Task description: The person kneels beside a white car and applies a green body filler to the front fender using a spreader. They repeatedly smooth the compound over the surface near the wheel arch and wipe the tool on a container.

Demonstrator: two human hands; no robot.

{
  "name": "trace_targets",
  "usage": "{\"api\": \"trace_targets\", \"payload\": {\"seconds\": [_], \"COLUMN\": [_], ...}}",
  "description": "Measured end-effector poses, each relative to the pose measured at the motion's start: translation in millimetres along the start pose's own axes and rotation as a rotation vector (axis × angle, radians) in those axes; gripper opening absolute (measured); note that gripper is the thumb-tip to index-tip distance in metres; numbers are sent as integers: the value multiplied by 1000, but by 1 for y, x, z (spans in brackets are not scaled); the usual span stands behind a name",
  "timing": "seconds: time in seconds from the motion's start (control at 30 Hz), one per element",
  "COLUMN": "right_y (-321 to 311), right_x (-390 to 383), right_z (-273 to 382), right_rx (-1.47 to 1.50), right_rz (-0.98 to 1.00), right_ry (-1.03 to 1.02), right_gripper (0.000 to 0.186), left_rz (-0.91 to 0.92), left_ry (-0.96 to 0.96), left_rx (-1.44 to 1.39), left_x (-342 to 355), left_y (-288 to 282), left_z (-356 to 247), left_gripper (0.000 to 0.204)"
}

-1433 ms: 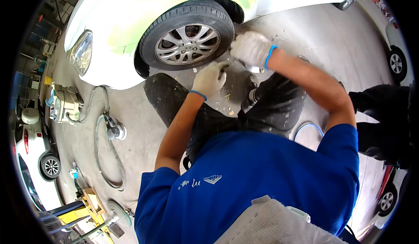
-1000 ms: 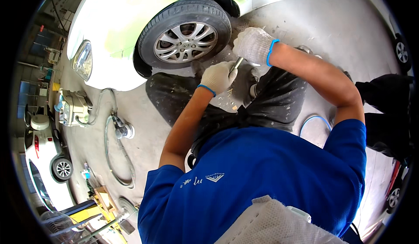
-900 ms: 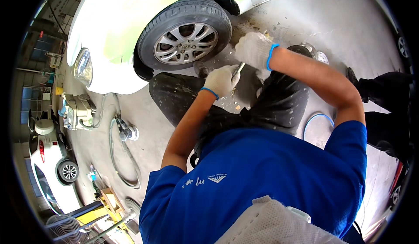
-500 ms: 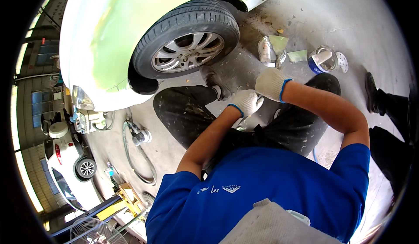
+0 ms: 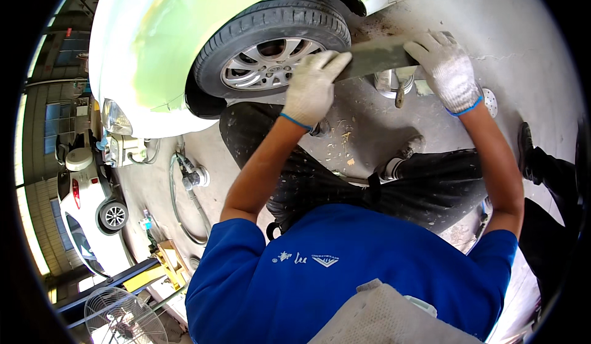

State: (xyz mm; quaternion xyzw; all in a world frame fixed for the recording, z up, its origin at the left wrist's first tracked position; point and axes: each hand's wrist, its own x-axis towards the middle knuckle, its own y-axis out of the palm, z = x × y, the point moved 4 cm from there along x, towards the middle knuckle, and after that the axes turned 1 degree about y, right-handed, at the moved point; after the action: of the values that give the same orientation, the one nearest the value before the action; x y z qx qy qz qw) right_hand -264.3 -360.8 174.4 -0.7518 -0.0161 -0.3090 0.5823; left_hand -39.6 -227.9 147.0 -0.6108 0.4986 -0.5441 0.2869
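1. Left hand (image 5: 313,85), gloved: curled round the left end of a dark flat strip (image 5: 378,58) (thumb hard to make out).
2. Right hand (image 5: 448,73), gloved: gripping its right end.
3. Strip: spans between hands, right of the wheel (image 5: 261,61), ends covered.
4. Can (image 5: 389,84): partly hidden behind strip.
5. Fan (image 5: 123,319): cut off below.

Head-worn fisheye, facing down, close above torso (image 5: 345,276).

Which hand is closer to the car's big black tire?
The left. The left hand overlaps the lower right of the tire in this view, holding one end of the dark strip; the right hand is farther right, at the strip's other end.
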Motion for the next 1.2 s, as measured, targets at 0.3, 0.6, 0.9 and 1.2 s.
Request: {"api": "trace_targets", "payload": {"seconds": [0.3, 0.6, 0.9, 1.2], "right_y": [7, 1, -10, -5], "right_x": [47, 28, 106, 211], "right_z": [103, 76, 49, 19], "right_rx": [96, 77, 18, -34], "right_rz": [151, 208, -243, -770], "right_ry": [-295, -230, -44, -44], "right_gripper": [10, 11, 40, 48], "left_rz": [474, 321, -133, -265], "left_ry": [-291, -161, 3, -57], "left_rx": [51, -97, 476, 845], "left_x": [-26, -49, -2, 71], "left_y": [-18, 17, -124, -210], "left_z": [-15, -12, 17, 65], "left_gripper": [28, 41, 69, 76]}}
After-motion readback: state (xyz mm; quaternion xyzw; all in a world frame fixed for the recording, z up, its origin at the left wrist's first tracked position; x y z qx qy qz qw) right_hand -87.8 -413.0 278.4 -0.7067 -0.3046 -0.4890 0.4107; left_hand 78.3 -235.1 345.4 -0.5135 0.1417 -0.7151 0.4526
